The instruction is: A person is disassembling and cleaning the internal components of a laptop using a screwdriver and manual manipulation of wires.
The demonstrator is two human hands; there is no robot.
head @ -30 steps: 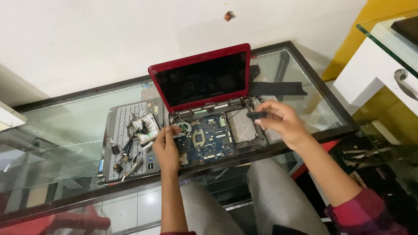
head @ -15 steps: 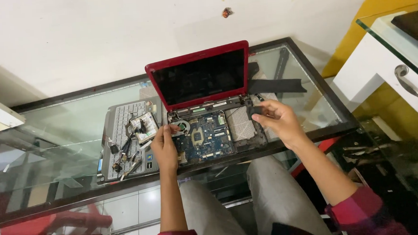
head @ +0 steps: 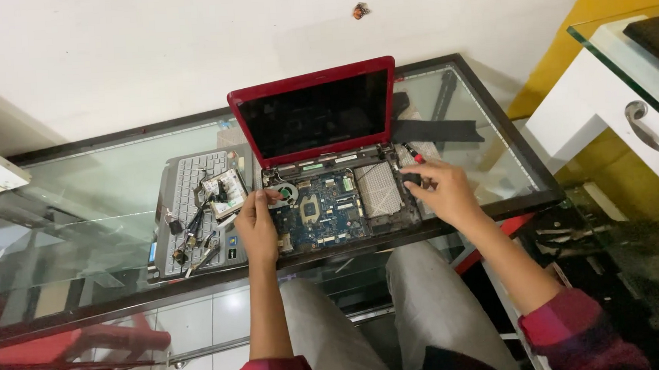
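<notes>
Red laptop (head: 319,132) w/ keyboard deck removed sits mid glass table (head: 78,185), lid up, blue motherboard (head: 323,208) exposed. Left hand (head: 257,227) rests on base's left edge by round fan (head: 288,193), fingers curled together. Right hand (head: 444,193) at right edge, fingers pinched on small black part (head: 411,178). Detached grey keyboard (head: 194,208) w/ loose parts lies just left.
</notes>
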